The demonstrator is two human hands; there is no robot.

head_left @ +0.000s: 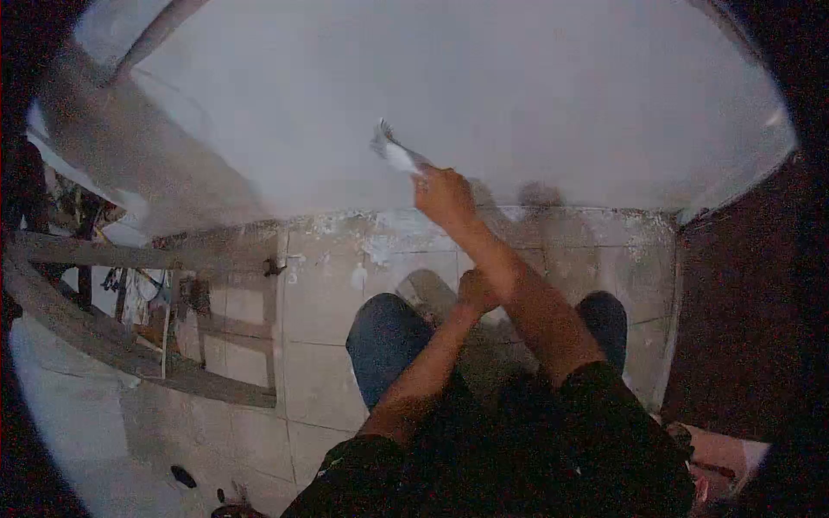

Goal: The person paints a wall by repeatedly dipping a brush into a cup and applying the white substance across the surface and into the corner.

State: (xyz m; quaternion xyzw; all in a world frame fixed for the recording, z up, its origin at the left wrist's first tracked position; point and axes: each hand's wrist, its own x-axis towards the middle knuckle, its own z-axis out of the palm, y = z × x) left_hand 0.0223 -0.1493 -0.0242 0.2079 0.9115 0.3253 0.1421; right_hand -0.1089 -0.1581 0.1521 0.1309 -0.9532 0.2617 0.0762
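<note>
My right hand [445, 204] is closed around the handle of a paintbrush [397, 154] with a whitish head. The brush points up and left against the pale wall [535, 104], low down near the floor line. Below it, my left hand [479, 291] is curled up between my knees, partly behind my right forearm. What it holds, if anything, is hidden. My bent knees [386, 337] show on both sides of my arms.
White specks and smears mark the tiled floor [319, 302] along the wall's foot. A wooden frame [173, 375] lies or stands at the left, with cluttered things behind it. A dark brown panel [751, 311] borders the right side. A small dark object [183, 476] is at lower left.
</note>
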